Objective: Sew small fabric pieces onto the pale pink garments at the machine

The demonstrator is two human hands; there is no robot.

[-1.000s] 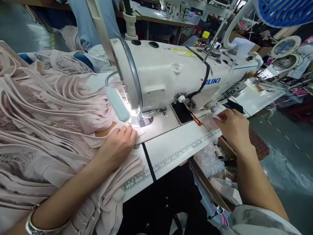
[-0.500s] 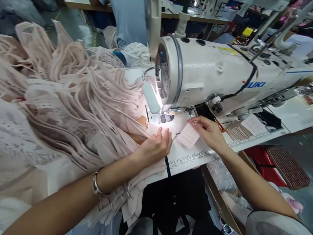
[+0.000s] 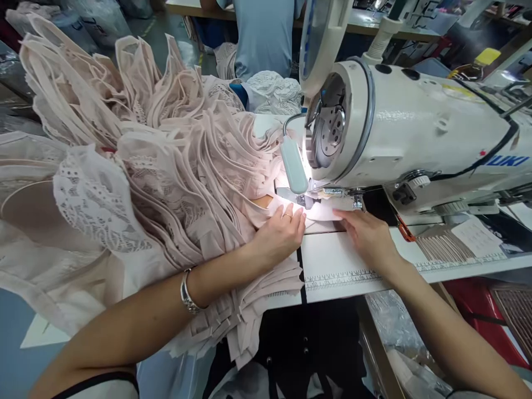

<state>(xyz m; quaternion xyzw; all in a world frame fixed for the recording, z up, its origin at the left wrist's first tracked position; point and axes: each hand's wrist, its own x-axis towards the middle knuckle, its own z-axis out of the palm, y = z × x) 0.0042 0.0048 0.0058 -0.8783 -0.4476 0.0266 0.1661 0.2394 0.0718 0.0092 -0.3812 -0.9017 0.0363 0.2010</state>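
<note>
My left hand (image 3: pixel 284 230) wears a ring and has its fingers closed on the end of a pale pink bra band (image 3: pixel 272 206), just in front of the sewing machine's presser foot (image 3: pixel 302 200). My right hand (image 3: pixel 369 239) pinches a small pale pink fabric piece (image 3: pixel 326 211) by its right edge, flat on the machine bed. The piece's left end reaches close to the foot; under the bright light I cannot tell whether it touches the band. A big heap of pale pink bras (image 3: pixel 187 160) with lace lies beside and under my left forearm.
The white sewing machine (image 3: pixel 399 122) fills the right, with a small lamp (image 3: pixel 294 165) by its needle. Orange-handled snips (image 3: pixel 405 228) and a stack of beige strips (image 3: pixel 443 244) lie right of my hand. A ruler tape (image 3: pixel 344 280) edges the table. A person in blue (image 3: pixel 264 36) sits beyond.
My right hand has brought the small fabric piece leftward, from in front of the machine bed up to the presser foot. My left hand stays by the foot; the camera view has shifted.
</note>
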